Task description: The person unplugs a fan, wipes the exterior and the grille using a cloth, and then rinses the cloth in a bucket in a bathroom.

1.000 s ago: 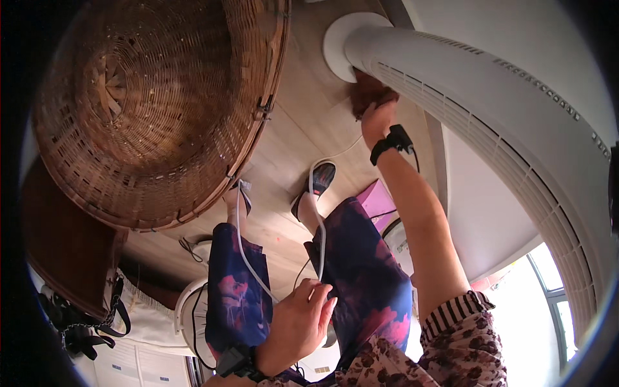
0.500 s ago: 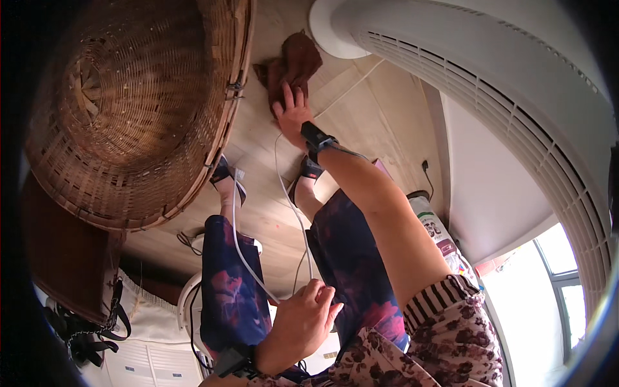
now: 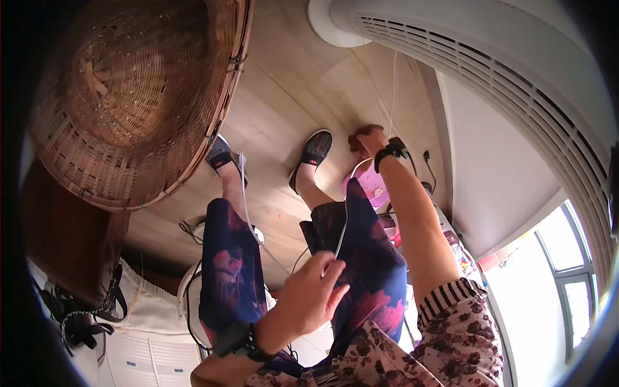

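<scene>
My right hand (image 3: 372,137) reaches out to the right, closed on a crumpled brown cloth (image 3: 358,143). Just below the cloth is a pink item (image 3: 371,184), partly covered by my arm and knee. My left hand (image 3: 311,291) is in front of my lap with its fingers curled. A thin white cable (image 3: 343,222) runs up from it toward my right wrist, and another stretch slants off to the left by my foot. The grip on the cable is partly hidden behind the fingers. Both wrists wear dark bands.
A large wicker basket (image 3: 148,122) fills the upper left, over a dark wooden piece (image 3: 71,251). A tall white fan-like appliance (image 3: 490,71) arches along the right, its base (image 3: 335,26) on the wooden floor (image 3: 284,84). A black plug (image 3: 427,157) shows near the wall.
My right hand has moved right and nearer, carrying the brown cloth away from beside the appliance's base. The white cable has swung right with it, and my right leg has shifted, baring the shoe.
</scene>
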Available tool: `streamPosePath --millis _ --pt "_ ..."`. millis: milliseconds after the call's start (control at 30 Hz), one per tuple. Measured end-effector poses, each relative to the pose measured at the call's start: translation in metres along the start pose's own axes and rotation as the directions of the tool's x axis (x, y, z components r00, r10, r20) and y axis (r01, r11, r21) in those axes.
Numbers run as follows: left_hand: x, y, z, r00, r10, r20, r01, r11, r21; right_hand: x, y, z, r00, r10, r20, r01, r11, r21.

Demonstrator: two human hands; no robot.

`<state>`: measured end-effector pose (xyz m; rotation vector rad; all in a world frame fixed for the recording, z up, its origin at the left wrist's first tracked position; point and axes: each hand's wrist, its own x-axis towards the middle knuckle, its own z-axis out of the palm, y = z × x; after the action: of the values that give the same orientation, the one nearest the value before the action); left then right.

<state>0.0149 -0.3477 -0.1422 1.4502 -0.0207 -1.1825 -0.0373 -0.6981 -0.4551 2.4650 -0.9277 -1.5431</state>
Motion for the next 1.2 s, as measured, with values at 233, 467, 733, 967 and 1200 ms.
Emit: streamPosePath --millis 233,467,733,967,1200 --pt "-0.036 -0.024 0.022 0.924 -0.202 -0.324 0.190 0.979 -0.069 -0.110 -0.046 -0.046 0.904 -0.116 0.412 -0.400 0.117 0.909" --pt "-0.082 0.026 0.044 0.932 -0.052 -0.360 0.130 0.972 0.195 -0.191 -0.003 -0.126 0.672 -0.522 0.525 -0.640 -0.053 0.766" --pt "-0.113 0.123 0.023 0.977 -0.009 -0.215 0.150 0.742 0.653 -0.301 0.060 -0.236 0.522 -0.716 0.463 -0.771 -0.165 0.614" --pt "-0.140 0.199 0.008 0.894 0.247 -0.374 0.037 0.791 0.610 -0.367 0.092 -0.294 0.753 -0.569 0.331 -0.229 0.246 0.942" --pt "-0.133 0.291 0.007 0.861 0.364 -0.354 -0.131 0.832 0.539 -0.418 0.082 -0.335 0.501 -0.863 -0.065 0.484 0.217 0.848"
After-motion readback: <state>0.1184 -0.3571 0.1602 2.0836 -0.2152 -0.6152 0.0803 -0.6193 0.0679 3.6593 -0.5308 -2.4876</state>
